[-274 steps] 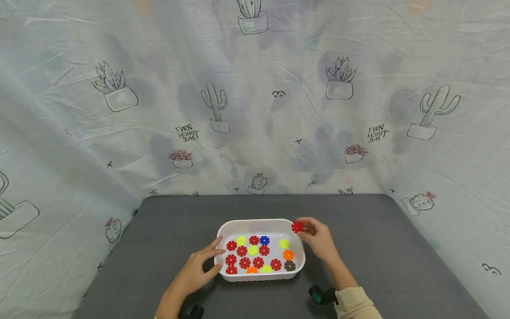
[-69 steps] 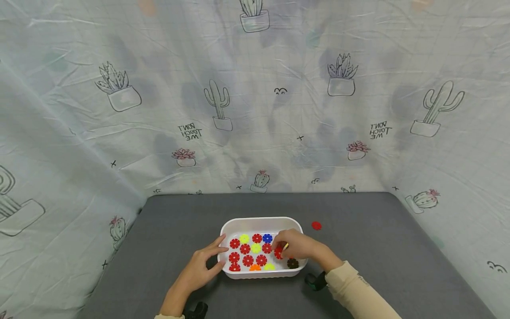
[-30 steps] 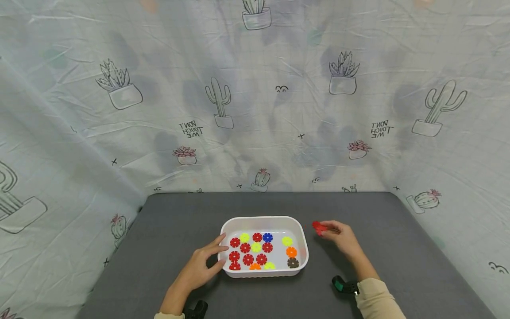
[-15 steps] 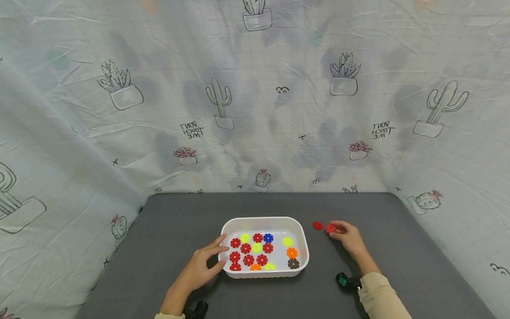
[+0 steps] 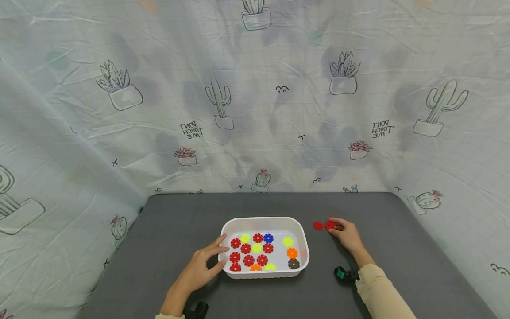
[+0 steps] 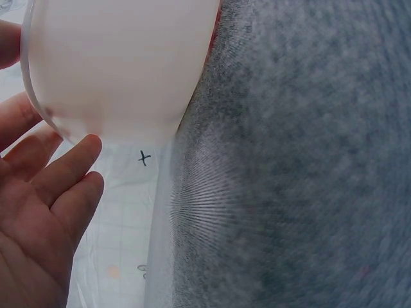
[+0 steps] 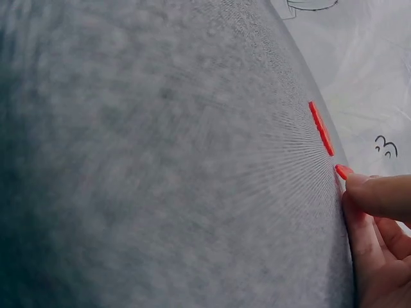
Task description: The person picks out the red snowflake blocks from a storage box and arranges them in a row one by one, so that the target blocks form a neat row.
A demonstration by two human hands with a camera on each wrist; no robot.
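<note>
Red discs laid out right of the tray

Right hand [image 5: 347,233] pinches a thin, stiff, light red disc [image 5: 329,225] by its rim; left hand [image 5: 200,268], fingers relaxed, steadies the white tray [image 5: 304,243].

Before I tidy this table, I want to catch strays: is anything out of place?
Yes. Two red discs lie on the grey table, outside the white tray that holds the other discs. One red disc lies free; the right hand pinches the second red disc beside it.

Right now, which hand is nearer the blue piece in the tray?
Left. The left hand rests against the tray holding the blue piece; the right hand is outside it.
</note>
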